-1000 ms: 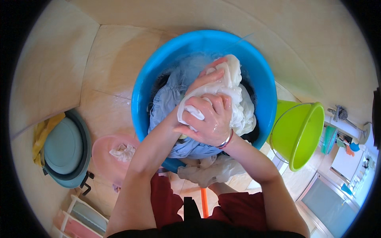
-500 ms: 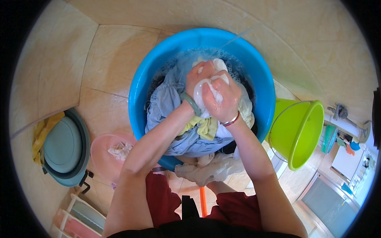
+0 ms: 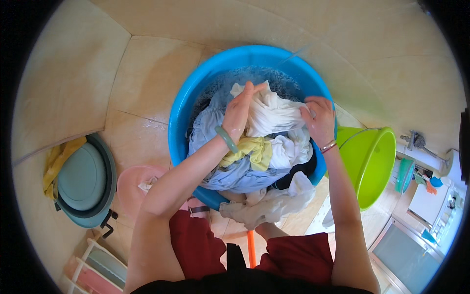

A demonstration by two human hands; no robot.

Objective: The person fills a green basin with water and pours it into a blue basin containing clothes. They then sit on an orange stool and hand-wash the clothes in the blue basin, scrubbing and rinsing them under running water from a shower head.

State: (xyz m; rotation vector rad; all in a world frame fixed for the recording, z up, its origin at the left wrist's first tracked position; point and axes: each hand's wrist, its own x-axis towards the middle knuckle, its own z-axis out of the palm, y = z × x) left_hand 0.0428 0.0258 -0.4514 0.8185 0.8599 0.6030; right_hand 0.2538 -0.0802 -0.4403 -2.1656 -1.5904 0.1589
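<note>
A wet white garment (image 3: 275, 113) is spread over the laundry heaped in a large blue basin (image 3: 178, 130). My left hand (image 3: 239, 111) rests against its left side, thumb and a finger stretched apart; the other fingers are mostly hidden. At the garment's right end, by the basin's rim, my right hand (image 3: 320, 120) is closed on the fabric. Beneath lie light blue cloth (image 3: 240, 180), a yellow piece (image 3: 259, 152) and more white cloth (image 3: 289, 149). Sudsy water (image 3: 245, 73) shows at the far side, where a thin stream runs in.
A lime-green bucket (image 3: 372, 169) lies tilted right of the basin. On the left are a pink basin (image 3: 132, 188) and grey-green collapsible basins (image 3: 81, 174) with a yellow cloth (image 3: 61, 159). A pale cloth (image 3: 269, 208) hangs over the basin's near rim. Tiled walls stand close behind.
My hands were pressed together around the bunched white garment. They have moved apart, the right one toward the right rim, and the garment is now spread between them.
</note>
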